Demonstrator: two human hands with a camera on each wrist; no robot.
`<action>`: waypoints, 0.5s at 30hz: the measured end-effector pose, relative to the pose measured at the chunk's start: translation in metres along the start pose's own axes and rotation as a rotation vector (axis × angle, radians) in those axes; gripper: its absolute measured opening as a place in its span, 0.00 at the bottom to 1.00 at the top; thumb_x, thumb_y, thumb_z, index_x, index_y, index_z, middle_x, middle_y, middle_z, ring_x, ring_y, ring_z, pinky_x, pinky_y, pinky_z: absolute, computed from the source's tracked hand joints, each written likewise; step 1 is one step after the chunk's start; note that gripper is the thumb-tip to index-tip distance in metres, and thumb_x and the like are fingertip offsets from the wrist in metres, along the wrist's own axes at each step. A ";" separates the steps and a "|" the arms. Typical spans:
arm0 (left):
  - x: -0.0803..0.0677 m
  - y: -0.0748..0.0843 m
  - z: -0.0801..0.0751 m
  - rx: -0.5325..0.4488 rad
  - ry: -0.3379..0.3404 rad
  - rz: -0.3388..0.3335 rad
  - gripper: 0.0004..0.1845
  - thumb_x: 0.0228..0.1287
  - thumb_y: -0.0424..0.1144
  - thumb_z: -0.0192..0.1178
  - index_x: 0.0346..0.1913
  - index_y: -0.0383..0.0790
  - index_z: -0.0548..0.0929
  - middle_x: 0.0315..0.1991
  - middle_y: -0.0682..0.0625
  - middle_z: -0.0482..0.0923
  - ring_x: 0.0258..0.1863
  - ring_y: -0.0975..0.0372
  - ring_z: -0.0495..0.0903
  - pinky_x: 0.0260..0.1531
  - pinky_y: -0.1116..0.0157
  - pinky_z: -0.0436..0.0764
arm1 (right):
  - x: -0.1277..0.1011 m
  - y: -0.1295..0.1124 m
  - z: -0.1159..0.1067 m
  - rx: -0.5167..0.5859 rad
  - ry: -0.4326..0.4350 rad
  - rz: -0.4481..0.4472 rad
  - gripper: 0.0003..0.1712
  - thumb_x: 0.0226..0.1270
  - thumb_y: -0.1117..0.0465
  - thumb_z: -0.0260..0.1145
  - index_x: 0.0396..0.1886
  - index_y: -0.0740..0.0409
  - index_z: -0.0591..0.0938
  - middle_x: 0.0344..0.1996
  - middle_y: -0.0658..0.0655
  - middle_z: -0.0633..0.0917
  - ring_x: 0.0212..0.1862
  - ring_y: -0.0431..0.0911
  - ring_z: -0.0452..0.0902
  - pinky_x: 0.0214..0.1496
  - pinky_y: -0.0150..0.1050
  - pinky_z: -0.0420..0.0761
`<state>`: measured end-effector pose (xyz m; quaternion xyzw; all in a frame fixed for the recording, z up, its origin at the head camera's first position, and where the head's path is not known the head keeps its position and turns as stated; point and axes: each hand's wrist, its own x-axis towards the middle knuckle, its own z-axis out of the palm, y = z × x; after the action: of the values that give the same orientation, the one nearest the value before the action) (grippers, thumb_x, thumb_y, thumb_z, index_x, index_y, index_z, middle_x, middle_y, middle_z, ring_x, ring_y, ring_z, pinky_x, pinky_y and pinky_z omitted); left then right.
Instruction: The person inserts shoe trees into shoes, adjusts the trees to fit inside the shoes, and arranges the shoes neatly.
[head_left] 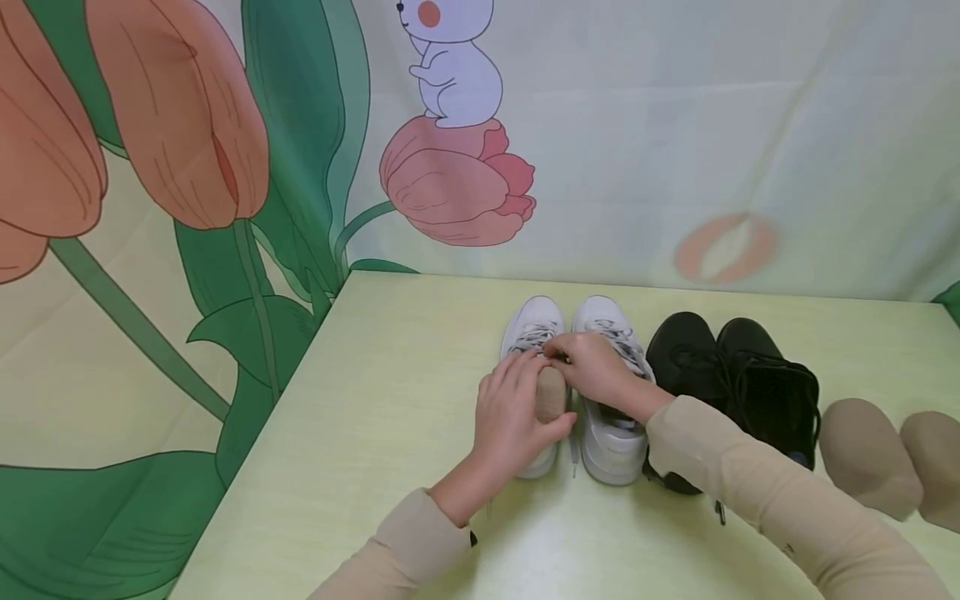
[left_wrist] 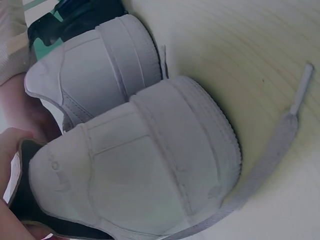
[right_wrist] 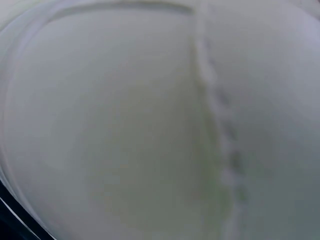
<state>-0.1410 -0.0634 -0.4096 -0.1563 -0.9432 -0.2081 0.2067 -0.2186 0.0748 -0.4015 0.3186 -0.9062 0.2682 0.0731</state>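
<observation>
Beige sleeves point(head_left: 750, 492) were seen nearest the camera, reaching forward over the pale green counter point(head_left: 375, 433) toward a pair of white sneakers.

The left hand point(head_left: 513, 421) was curled round a tan shoe insert point(head_left: 551, 396) that stood partly in the opening of the left white sneaker point(head_left: 534, 327); the hand's grip was closed on the insert, with the thumb at its side. The insert was judged to be only partly seated, its rounded top showing above the collar. From the left wrist view the heel of that sneaker point(left_wrist: 150, 165) was seen close, with a loose lace end point(left_wrist: 280, 145) lying on the counter beside it.

Just right of the left white sneaker, touching it, stood the right white sneaker point(head_left: 611, 442). The right hand point(head_left: 592, 367) was laid across it and reached over to the laces point(head_left: 534, 337) of the left sneaker; its fingertips appeared to pinch at the tongue or laces, though the exact hold could not be told. The opening of the right white sneaker appeared dark and unfilled, so that shoe was judged to be left to do.

Further right of the white pair, a pair of black sneakers point(head_left: 750, 383) stood, with nothing seen inside them. Beyond these, two more tan inserts point(head_left: 870, 454) lay on the counter, unused.

Behind everything, a tulip-printed backdrop point(head_left: 187, 125) was hung.
</observation>
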 end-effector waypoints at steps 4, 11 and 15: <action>0.002 -0.001 0.002 0.012 -0.003 -0.002 0.33 0.40 0.56 0.65 0.51 0.44 0.71 0.56 0.51 0.70 0.59 0.58 0.64 0.53 0.58 0.66 | 0.000 0.000 -0.001 -0.003 -0.003 -0.004 0.08 0.57 0.68 0.60 0.35 0.63 0.83 0.33 0.59 0.85 0.38 0.49 0.80 0.41 0.42 0.78; 0.002 -0.002 0.002 -0.067 -0.036 -0.012 0.36 0.42 0.58 0.64 0.55 0.43 0.70 0.57 0.50 0.69 0.60 0.56 0.64 0.54 0.55 0.66 | 0.000 0.001 0.000 0.002 0.005 -0.008 0.08 0.57 0.66 0.60 0.35 0.62 0.83 0.33 0.58 0.85 0.36 0.48 0.80 0.40 0.41 0.78; -0.002 -0.005 -0.002 -0.214 -0.042 -0.059 0.34 0.46 0.56 0.63 0.55 0.44 0.70 0.59 0.46 0.67 0.60 0.53 0.64 0.55 0.54 0.66 | -0.001 0.002 0.000 0.001 0.002 -0.007 0.07 0.57 0.66 0.61 0.35 0.61 0.83 0.33 0.58 0.85 0.36 0.48 0.80 0.39 0.41 0.78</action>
<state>-0.1402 -0.0687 -0.4110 -0.1541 -0.9239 -0.3101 0.1627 -0.2190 0.0760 -0.4026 0.3216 -0.9048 0.2689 0.0749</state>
